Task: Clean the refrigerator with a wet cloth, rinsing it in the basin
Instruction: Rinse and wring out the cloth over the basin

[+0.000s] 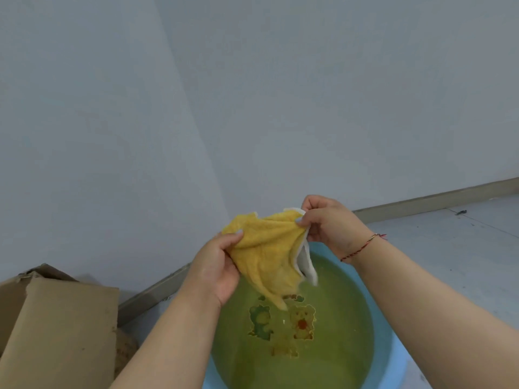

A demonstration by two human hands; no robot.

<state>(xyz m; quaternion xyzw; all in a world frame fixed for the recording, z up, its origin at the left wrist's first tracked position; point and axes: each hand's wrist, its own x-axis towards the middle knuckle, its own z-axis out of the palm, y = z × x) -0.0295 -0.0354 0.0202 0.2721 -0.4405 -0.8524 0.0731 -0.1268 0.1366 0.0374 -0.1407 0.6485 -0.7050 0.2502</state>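
The yellow cloth (266,248) was pinched at its upper edge by the left hand (216,265) and right hand (328,226), spread between them, its tail hanging straight below both grips over the basin (384,346).

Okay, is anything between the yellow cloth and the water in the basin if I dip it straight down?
Nothing visible. The yellow cloth hangs from both hands right above the blue basin, its lowest corner over open greenish water.
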